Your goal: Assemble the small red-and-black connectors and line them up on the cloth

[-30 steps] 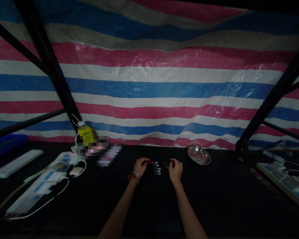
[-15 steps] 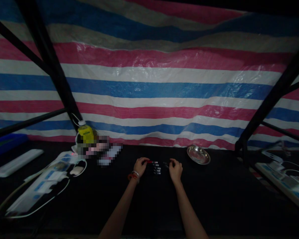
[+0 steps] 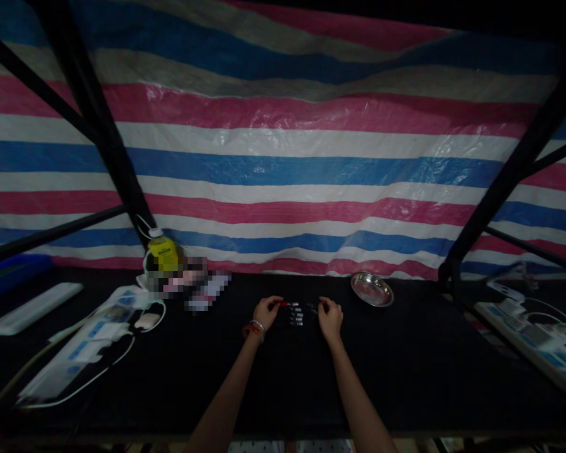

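My left hand [image 3: 266, 313], with bracelets at its wrist, has thumb and index finger closed on a slim red stick [image 3: 287, 304] with a silvery end. Just below it, several small dark sticks with silvery ends [image 3: 297, 316] lie in a row on the black table [image 3: 283, 384]. Across a narrow gap, my right hand [image 3: 331, 319] is curled, its thumb and index finger close together. A small dark piece [image 3: 312, 307] shows at its fingertips; the dim light hides its kind.
A shallow round metal dish [image 3: 372, 290] is beyond my right hand. At left are a yellow bottle [image 3: 163, 251], blurred-out items, a power strip [image 3: 82, 346] with cables, a long white bar [image 3: 34, 308] and a blue tray [image 3: 14, 274]. Another power strip [image 3: 538, 346] lies right. Striped sheeting [image 3: 283, 170] hangs behind.
The view has shifted slightly, so the dish and right-hand frame post appear a little further left. Both hands keep nearly the same place and grip.
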`<action>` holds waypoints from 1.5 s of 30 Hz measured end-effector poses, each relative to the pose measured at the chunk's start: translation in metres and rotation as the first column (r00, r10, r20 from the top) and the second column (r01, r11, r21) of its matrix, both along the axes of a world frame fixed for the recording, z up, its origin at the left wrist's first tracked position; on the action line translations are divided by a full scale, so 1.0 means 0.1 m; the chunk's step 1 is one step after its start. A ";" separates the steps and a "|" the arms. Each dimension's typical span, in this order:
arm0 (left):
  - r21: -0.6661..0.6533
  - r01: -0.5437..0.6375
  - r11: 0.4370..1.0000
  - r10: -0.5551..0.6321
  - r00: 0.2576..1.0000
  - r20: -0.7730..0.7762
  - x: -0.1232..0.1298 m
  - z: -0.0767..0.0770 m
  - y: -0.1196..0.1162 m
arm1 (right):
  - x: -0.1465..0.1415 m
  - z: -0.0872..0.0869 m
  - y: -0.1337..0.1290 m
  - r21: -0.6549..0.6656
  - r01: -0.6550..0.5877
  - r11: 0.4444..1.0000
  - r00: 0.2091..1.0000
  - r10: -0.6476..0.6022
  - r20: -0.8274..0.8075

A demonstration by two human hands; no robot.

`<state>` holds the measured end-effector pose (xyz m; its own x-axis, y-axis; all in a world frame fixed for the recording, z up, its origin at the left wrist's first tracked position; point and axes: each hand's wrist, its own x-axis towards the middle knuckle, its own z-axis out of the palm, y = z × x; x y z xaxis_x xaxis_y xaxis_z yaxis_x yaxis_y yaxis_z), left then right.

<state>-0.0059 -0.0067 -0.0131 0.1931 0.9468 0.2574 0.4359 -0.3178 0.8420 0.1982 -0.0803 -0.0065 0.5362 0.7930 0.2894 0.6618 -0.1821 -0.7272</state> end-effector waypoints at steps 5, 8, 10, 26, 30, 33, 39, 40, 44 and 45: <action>-0.015 0.022 1.000 -0.021 0.999 0.041 0.00 0.01 -0.02 | -0.01 0.00 -0.02 -0.025 -0.025 0.999 0.998 0.026 0.060; -0.027 0.032 0.999 -0.030 0.997 0.071 0.02 0.02 -0.03 | -0.08 0.02 -0.03 -0.061 -0.036 0.997 0.986 0.046 0.163; -0.031 0.030 0.999 -0.027 0.995 0.094 0.04 0.02 -0.05 | -0.14 0.04 -0.04 -0.081 -0.033 0.996 0.963 0.054 0.265; -0.402 0.071 0.913 0.232 0.721 0.653 0.20 -0.08 0.00 | -0.38 0.06 0.08 -0.163 0.036 0.986 0.871 0.049 0.489; -0.387 0.073 0.919 0.221 0.718 0.660 0.31 -0.10 -0.02 | -0.39 0.04 0.09 -0.175 0.048 0.983 0.872 0.044 0.487; -0.359 0.080 0.930 0.194 0.722 0.664 0.34 -0.10 -0.05 | -0.39 0.03 0.09 -0.174 0.056 0.983 0.867 0.038 0.496; -0.300 0.118 0.947 0.108 0.761 0.640 0.32 -0.08 -0.11 | -0.38 0.02 0.08 -0.195 0.054 0.979 0.867 0.051 0.496; -0.297 0.118 0.947 0.107 0.758 0.643 0.32 -0.08 -0.12 | -0.38 0.02 0.08 -0.196 0.054 0.979 0.868 0.050 0.494; -0.286 0.108 0.952 0.108 0.757 0.645 0.33 -0.08 -0.12 | -0.38 0.02 0.08 -0.190 0.055 0.980 0.872 0.046 0.488; -0.285 0.105 0.953 0.109 0.757 0.644 0.34 -0.09 -0.12 | -0.38 0.02 0.08 -0.187 0.054 0.981 0.870 0.045 0.490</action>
